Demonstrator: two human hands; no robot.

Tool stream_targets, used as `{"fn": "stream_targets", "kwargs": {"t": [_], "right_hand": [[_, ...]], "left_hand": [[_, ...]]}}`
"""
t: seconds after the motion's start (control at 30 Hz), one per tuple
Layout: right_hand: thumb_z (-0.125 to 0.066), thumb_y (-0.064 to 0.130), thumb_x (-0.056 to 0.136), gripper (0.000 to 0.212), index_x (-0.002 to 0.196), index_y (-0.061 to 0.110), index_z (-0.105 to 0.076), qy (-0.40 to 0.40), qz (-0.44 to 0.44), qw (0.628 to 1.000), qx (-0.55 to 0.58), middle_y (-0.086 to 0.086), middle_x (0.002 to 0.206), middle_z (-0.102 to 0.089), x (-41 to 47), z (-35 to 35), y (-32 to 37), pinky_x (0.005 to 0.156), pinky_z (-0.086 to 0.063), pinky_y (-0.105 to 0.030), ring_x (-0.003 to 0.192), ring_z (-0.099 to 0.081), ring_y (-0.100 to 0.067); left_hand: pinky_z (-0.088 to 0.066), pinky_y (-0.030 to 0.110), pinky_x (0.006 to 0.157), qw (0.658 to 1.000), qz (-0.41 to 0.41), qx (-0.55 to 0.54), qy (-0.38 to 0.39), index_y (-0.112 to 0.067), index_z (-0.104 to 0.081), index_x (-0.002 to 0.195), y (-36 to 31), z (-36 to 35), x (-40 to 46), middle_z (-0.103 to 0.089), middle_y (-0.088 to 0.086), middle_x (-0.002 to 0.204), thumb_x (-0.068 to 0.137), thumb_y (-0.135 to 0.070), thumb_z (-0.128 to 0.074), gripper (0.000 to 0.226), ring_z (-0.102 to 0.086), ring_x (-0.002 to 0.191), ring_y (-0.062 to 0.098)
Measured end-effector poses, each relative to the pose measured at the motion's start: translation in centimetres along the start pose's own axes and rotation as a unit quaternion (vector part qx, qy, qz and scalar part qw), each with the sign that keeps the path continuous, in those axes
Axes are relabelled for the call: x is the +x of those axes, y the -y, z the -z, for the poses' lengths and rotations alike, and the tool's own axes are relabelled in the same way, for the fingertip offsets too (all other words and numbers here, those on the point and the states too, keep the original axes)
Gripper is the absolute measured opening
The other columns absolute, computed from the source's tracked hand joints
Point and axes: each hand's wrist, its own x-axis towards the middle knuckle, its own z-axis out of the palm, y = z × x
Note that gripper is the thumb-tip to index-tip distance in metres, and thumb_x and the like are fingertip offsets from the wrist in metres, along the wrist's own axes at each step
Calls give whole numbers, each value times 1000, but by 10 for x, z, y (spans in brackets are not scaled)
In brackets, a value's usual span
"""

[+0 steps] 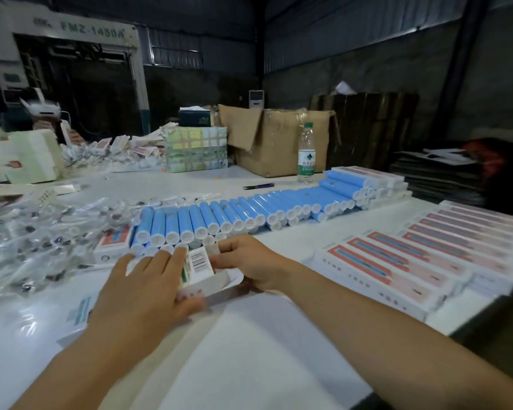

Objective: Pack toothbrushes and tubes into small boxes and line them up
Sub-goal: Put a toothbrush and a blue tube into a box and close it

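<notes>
- Fingers (172,258) of the left hand (148,288) lie spread and flat over the box (200,276), pressing it down on the table (249,350); they are not curled around it.
- Fingers of the right hand (249,261) pinch the far end of the box, at the small white flap beside the barcode. I judge that the left hand keeps the box from sliding while the right one closes or tucks this flap.
- The box is thin white card, long and flat, and one side looks open (whether something is already inside, I cannot tell).
- Just behind the hands lies a long row of blue tubes (249,208), round and smooth with white caps, stacked close so the next one is easy to take.
- At the left is a loose heap of toothbrushes (36,232) in shiny clear wrap.
- At the right, closed boxes (412,261) lie side by side in neat lines, edges touching, which is where this box probably goes.
</notes>
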Motion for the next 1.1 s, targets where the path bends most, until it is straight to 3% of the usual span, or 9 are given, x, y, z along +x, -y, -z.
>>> {"fn": "stream_targets", "kwargs": {"t": [0.1,0.2,0.27,0.37,0.47,0.6,0.8,0.93,1.1], "right_hand": [[-57,12,93,16,103,10,-70,59,-20,987,-146,-9,90,-70,5,17,26,56,-46,-23,70,-59,-8],[-58,17,93,16,108,19,-64,93,-56,957,-271,-1,92,-67,20,57,65,60,-49,-24,71,-61,-12],[-57,18,92,20,109,12,-64,11,-68,932,-355,-4,92,-69,36,96,80,58,-50,-24,70,-63,-15],[-49,10,91,23,102,-4,-64,-154,-91,809,-559,-20,100,-68,57,168,81,62,-50,-31,75,-62,-28],[-47,5,88,19,98,-3,-62,-267,-123,687,-665,-20,105,-65,61,237,67,67,-45,-33,89,-61,-33],[-49,20,93,26,113,7,-58,-318,-195,580,-724,-13,116,-61,67,300,38,83,-43,-34,107,-57,-30],[-45,32,96,38,130,15,-51,-356,-282,593,-665,-10,138,-47,94,329,13,103,-36,-45,126,-43,-32],[-54,25,89,31,118,16,-59,-383,-271,590,-657,-10,124,-57,103,332,20,95,-39,-40,113,-52,-31],[-56,23,88,18,99,10,-61,-415,-182,646,-614,-12,103,-64,108,316,31,70,-40,-31,89,-58,-30]], "left_hand": [[-31,25,77,999,-24,-23,-18,-32,-15,141,-6,3,-1,-38,-16,129,85,-72,-22,69,-42,117,7],[-36,24,81,999,-41,2,-20,-31,-14,141,-11,4,1,-38,-16,129,88,-69,-19,65,-42,118,7],[-41,27,80,999,-25,4,-29,-23,-23,143,-14,3,3,-44,-10,127,90,-68,-18,69,-49,113,12],[-48,37,48,994,-40,-57,-81,2,-68,103,-16,-6,8,-66,10,81,93,-62,-10,87,-65,64,29],[-46,37,42,975,-64,-56,-206,8,-71,87,-19,-25,15,-64,17,68,96,-56,-5,93,-61,51,32],[-43,35,38,970,-79,-6,-231,8,-72,81,-21,-38,25,-62,17,62,90,-51,-31,73,-57,44,30],[-40,25,34,954,-140,10,-265,0,-69,74,-11,-64,39,-59,8,51,97,-51,-21,73,-48,33,18],[-42,27,32,942,-168,39,-287,-4,-49,86,-6,-70,46,-60,8,50,100,-48,-20,54,-50,32,18],[-37,24,34,961,-130,12,-245,0,-73,73,-13,-60,42,-61,9,54,98,-51,-18,79,-50,34,19]]}}
